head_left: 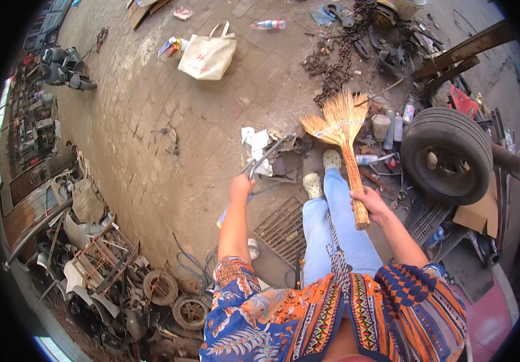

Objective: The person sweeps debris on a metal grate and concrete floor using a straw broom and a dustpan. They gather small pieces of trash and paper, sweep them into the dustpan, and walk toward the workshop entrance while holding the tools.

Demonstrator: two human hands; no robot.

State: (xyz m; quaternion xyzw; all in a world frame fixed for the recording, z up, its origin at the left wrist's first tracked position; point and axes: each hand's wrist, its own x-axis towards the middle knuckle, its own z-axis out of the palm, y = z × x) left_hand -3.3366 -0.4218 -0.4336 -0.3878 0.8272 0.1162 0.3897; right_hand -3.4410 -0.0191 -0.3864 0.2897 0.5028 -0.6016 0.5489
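In my right hand (pixel 371 205) is the lower end of a short straw broom (pixel 351 160), fingers wrapped round its stick. Its fanned bristles point away from me, over the littered ground past my shoes. My left hand (pixel 242 186) is closed on a thin, dark grey bent metal bar (pixel 267 155); the bar's full shape is partly hidden. Beyond that hand, crumpled white paper (pixel 258 142) lies beside dark scraps. A blue and yellow piece (pixel 222 216) shows next to my left forearm. Below it is a rusty floor grate (pixel 279 232), left of my legs.
On the right stands a tyre on its wheel (pixel 447 155), with bottles (pixel 389 130) and a cardboard piece (pixel 480 208) around it. Rusty chain (pixel 335 60) heaps up ahead. A cream tote bag (pixel 208 55) lies far left of centre. Scrap parts (pixel 100 265) pile at left.
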